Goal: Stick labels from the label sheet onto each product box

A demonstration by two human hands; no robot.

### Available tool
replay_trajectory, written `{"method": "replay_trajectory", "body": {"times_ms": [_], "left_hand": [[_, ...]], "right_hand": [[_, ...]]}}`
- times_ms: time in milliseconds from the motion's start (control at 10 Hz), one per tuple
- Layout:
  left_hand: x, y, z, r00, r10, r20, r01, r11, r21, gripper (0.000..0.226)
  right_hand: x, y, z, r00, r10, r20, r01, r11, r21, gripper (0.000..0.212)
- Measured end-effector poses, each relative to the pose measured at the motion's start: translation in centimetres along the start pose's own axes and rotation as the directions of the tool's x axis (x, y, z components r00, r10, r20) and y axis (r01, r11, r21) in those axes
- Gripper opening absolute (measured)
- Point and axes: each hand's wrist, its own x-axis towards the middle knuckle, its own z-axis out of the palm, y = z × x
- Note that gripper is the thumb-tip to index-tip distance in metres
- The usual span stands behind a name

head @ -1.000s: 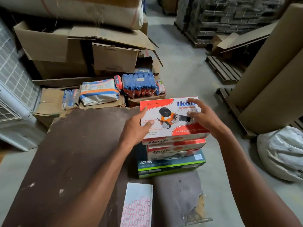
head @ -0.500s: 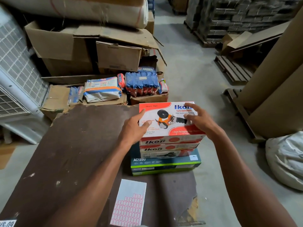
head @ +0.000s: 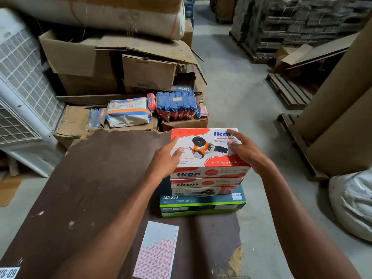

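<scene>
The brown table (head: 84,178) filled the lower left of the frame, and the stack of product boxes (head: 203,190) stood at its right edge, centre right of the frame. Over the last second that stack had not shifted on the table; both hands had stayed on the top box and merely settled, so I judged the boxes were being squared up and no label had yet gone on the top face, which showed none.

I counted five boxes that I could tell apart: the top Ikon box (head: 207,150), two more red-and-white ones beneath it, and two dark green ones (head: 201,204) at the bottom. The left hand (head: 166,160) gripped the top box's left edge, thumb lying over the lid. The right hand (head: 244,150) rested on the right side of the lid with fingers spread and lightly bent.

One label sheet (head: 157,252) lay flat on the table at the bottom centre of the frame, well apart from both hands, its upper part already bare and rows of pink-bordered labels left on the lower part.
</scene>
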Motion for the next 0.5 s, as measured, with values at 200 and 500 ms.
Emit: {"method": "replay_trajectory", "body": {"times_ms": [200, 500], "left_hand": [[-0.2, 0.0, 0.3, 0.999, -0.005, 0.051, 0.008, 0.999, -0.045, 0.051], [0.5, -1.2, 0.5, 0.996, 0.076, 0.048, -0.071, 0.992, -0.107, 0.057]], "right_hand": [[-0.2, -0.2, 0.3, 0.999, -0.033, 0.007, 0.033, 0.998, -0.045, 0.044], [-0.1, 0.1, 0.4, 0.974, -0.190, -0.119, 0.155, 0.954, -0.256, 0.061]]}}
